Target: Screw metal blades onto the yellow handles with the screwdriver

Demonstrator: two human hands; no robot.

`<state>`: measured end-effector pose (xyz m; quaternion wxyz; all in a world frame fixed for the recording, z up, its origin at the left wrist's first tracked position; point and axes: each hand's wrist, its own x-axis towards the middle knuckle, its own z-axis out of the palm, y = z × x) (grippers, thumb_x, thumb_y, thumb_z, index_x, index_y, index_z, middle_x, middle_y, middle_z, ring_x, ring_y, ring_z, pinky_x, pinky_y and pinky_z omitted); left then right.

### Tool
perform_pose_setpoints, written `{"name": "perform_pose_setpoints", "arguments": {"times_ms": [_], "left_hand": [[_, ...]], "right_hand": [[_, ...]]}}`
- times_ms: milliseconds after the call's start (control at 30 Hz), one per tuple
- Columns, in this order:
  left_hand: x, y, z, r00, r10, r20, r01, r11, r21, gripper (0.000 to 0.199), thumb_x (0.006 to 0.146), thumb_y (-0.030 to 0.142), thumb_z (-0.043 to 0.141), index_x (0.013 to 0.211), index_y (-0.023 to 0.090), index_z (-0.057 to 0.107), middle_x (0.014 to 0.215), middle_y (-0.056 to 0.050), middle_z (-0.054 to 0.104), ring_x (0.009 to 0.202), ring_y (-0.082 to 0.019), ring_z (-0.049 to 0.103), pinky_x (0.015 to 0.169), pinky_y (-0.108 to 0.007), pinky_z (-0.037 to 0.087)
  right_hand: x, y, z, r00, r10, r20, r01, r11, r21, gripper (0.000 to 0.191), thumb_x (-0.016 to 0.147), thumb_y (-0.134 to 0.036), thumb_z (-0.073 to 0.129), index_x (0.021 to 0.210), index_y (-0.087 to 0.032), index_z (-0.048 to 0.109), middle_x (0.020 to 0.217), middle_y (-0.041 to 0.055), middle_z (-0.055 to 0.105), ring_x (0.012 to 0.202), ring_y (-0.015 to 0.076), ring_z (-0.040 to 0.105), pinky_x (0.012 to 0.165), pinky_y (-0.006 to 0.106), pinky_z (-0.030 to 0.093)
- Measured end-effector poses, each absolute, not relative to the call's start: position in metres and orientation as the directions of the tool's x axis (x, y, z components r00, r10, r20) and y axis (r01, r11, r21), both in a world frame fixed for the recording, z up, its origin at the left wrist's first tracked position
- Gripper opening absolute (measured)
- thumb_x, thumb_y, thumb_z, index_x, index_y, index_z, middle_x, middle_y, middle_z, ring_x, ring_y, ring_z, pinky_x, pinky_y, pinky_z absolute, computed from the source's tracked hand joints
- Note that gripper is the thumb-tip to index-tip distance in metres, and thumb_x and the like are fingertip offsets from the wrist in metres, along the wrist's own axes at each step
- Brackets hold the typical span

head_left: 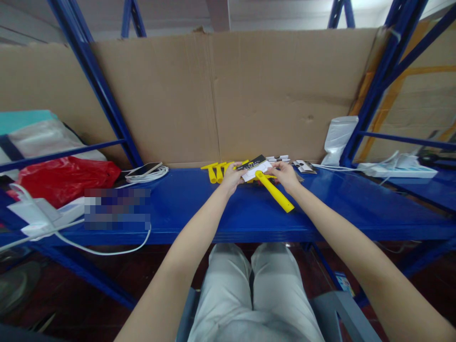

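A black and white printed card (pixel 255 168) is held above the blue shelf by both hands. My left hand (pixel 233 177) is closed on the card's left side. At its right edge my right hand (pixel 284 174) has its fingers closed on the card too, close to the head of a yellow plastic tool. The tool's long yellow handle (pixel 276 193) slants down to the right, below the hands. Several more yellow pieces (pixel 213 173) lie behind my left hand. Small packs or cards (pixel 304 166) lie beyond my right hand.
On the blue shelf (pixel 171 204), a phone (pixel 147 169) rests by coiled white cable (pixel 153 175), left of the hands. A red bag (pixel 67 176) and power strip (pixel 53 214) are farther left. At right are a silver pouch (pixel 338 140) and another power strip (pixel 402 171). Cardboard (pixel 249 95) stands behind.
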<state>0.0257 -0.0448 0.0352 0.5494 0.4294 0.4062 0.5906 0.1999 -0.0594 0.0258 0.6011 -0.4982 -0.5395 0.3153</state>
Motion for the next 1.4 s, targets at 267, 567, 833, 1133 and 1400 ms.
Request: {"name": "perform_pose_setpoints", "arguments": {"times_ms": [267,567,833,1133,1400], "left_hand": [[0.026,-0.047,0.036,-0.099,0.994,0.042,-0.249,-0.065,0.966,0.034,0.077,-0.004,0.058,0.100,0.019,0.052,0.077,0.002,0.066,0.062,-0.010,0.066,0.065,-0.027,0.058],[0.026,-0.044,0.033,-0.141,0.989,0.032,-0.204,-0.061,0.977,0.040,0.073,-0.008,0.057,0.104,0.019,0.056,0.084,0.000,0.068,0.075,-0.015,0.071,0.070,-0.032,0.061],[0.024,-0.042,0.033,-0.067,0.998,0.019,-0.169,-0.030,0.985,0.033,0.072,-0.009,0.059,0.095,0.012,0.069,0.081,-0.008,0.073,0.085,-0.022,0.073,0.078,-0.037,0.062],[0.023,-0.042,0.033,-0.037,0.999,-0.017,-0.107,0.013,0.994,0.030,0.072,-0.008,0.060,0.092,0.011,0.072,0.083,-0.009,0.076,0.096,-0.023,0.072,0.090,-0.041,0.058],[0.023,-0.043,0.035,-0.023,1.000,-0.014,-0.148,0.011,0.989,0.033,0.070,-0.008,0.063,0.093,0.013,0.072,0.082,-0.008,0.076,0.097,-0.023,0.072,0.084,-0.038,0.060]], "right_hand": [[0.207,-0.054,0.016,0.023,0.763,0.646,0.607,0.503,-0.615,0.015,0.078,-0.034,0.062,0.081,-0.019,0.058,0.082,0.0056,0.067,0.072,0.0177,0.061,0.067,0.031,0.049],[0.201,-0.058,0.010,-0.326,0.766,0.554,0.491,0.638,-0.593,0.023,0.075,-0.030,0.065,0.094,-0.019,0.057,0.092,0.0023,0.064,0.056,0.0085,0.052,0.057,0.024,0.044],[0.204,-0.060,0.016,-0.457,0.718,0.525,0.641,0.675,-0.366,0.020,0.079,-0.014,0.063,0.095,-0.017,0.074,0.089,0.0059,0.072,0.077,0.0157,0.061,0.075,0.030,0.048],[0.201,-0.062,0.017,-0.475,0.775,0.417,0.728,0.612,-0.307,0.035,0.081,-0.009,0.057,0.111,-0.018,0.075,0.110,0.0093,0.074,0.101,0.0216,0.068,0.095,0.036,0.050],[0.200,-0.065,0.016,-0.481,0.766,0.427,0.733,0.619,-0.284,0.039,0.081,-0.007,0.055,0.113,-0.020,0.073,0.116,0.0097,0.072,0.110,0.0242,0.066,0.100,0.041,0.049]]}}
